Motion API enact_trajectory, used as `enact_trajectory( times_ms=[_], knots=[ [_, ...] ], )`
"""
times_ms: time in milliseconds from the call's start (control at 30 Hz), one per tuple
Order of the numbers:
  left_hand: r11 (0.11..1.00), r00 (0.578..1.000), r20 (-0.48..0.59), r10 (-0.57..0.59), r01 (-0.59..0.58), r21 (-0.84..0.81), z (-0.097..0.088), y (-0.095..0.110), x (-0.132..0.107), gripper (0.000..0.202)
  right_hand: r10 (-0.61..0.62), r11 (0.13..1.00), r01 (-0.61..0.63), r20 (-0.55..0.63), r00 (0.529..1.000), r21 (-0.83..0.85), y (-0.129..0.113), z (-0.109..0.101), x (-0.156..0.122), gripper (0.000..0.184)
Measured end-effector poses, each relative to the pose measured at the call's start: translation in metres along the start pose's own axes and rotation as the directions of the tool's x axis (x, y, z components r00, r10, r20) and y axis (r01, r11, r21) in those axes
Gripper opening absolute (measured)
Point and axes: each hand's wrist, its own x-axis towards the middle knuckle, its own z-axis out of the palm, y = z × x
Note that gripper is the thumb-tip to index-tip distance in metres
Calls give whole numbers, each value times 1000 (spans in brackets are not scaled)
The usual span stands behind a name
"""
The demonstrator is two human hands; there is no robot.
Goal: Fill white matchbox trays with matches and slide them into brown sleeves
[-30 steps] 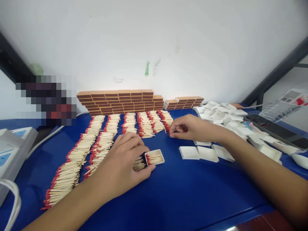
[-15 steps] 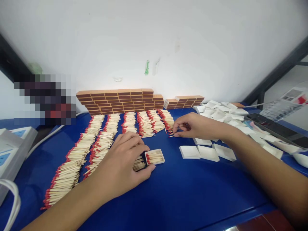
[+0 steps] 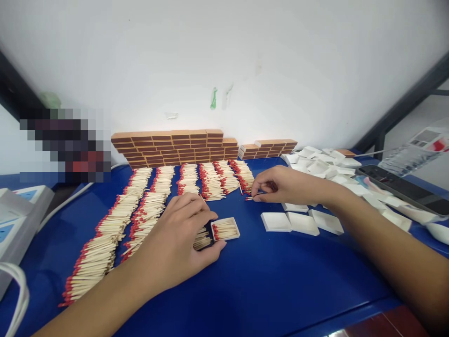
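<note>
My left hand (image 3: 182,234) curves around the left end of a small white matchbox tray (image 3: 237,225), thumb in front and fingers behind. Red-headed matches (image 3: 225,229) lie side by side inside it, and more matches show beneath my palm. At the near end of the rightmost match row (image 3: 242,175), my right hand (image 3: 275,185) pinches at a few matches (image 3: 249,198) on the blue table; thumb and forefinger are nearly together. Longer rows of matches (image 3: 94,255) stretch along the left, partly hidden by my left forearm.
Stacked brown matchboxes (image 3: 175,150) line the wall, with a lower stack (image 3: 270,149) beside them. Empty white trays (image 3: 303,223) lie in front of a loose tray heap (image 3: 319,166). A phone (image 3: 403,187) sits far right; a power strip (image 3: 24,210) and white cable (image 3: 84,189) are left.
My right thumb and fingertips have shifted very slightly at the loose matches. My left hand and the tray have stayed in place.
</note>
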Motion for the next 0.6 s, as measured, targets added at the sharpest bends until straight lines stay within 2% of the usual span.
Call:
enact_trajectory(
  times_ms=[500,600],
  knots=[
    [1000,1000,-6,-4,4,-4,0,0,0,26,-81,996,80,29,996,30,-4,1,-1,27],
    [1000,1000,-13,-12,11,-11,0,1,1,24,-45,999,45,0,999,14,-2,-3,-4,27]
  ],
)
